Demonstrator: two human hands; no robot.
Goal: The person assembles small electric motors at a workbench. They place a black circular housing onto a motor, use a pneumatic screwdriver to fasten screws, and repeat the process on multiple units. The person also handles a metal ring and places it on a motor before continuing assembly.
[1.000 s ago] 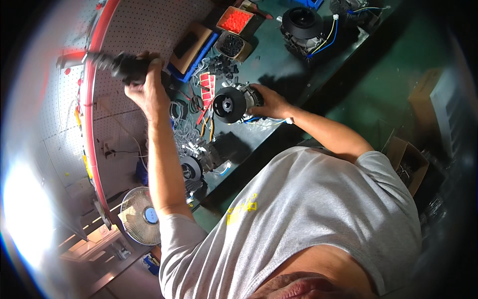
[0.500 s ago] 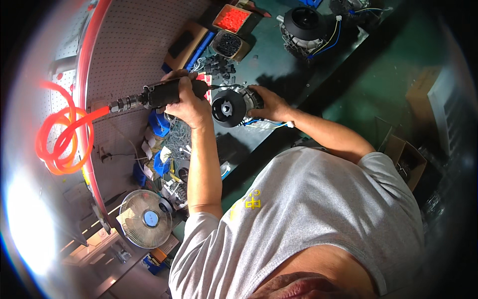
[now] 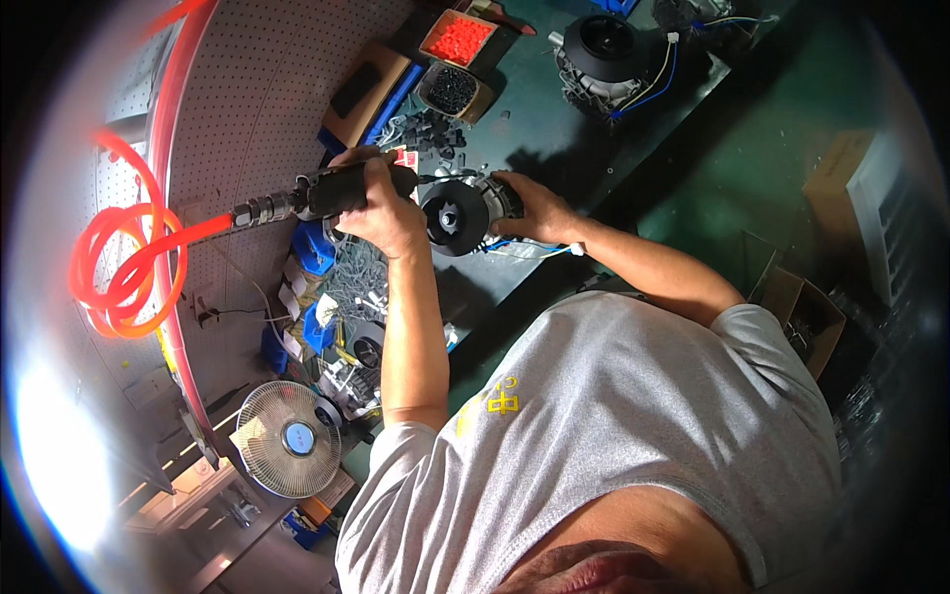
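My left hand [image 3: 384, 208] is wrapped round a black pneumatic screwdriver [image 3: 341, 191], which lies sideways with its bit end pointing right. A metal coupling [image 3: 265, 209] joins its rear to an orange air hose [image 3: 198, 231]. The bit end reaches the side of a motor with a round black fan housing [image 3: 457, 219]; whether it touches a screw is too small to tell. My right hand [image 3: 539, 210] grips the motor's right side, fingers partly hidden behind it. Blue and pale wires with a white connector [image 3: 577, 249] hang beside my right wrist.
Another motor [image 3: 602, 59] stands farther back on the green bench. Boxes of orange parts [image 3: 458, 40] and black parts [image 3: 448, 89] sit at the back, near loose black pieces [image 3: 435, 134]. Blue bins [image 3: 315, 247] and a desk fan [image 3: 289, 439] are at left; a carton [image 3: 836, 178] is at right.
The screwdriver and my left hand have shifted slightly right and down, the hose moving along. My right hand and the motor have hardly moved.
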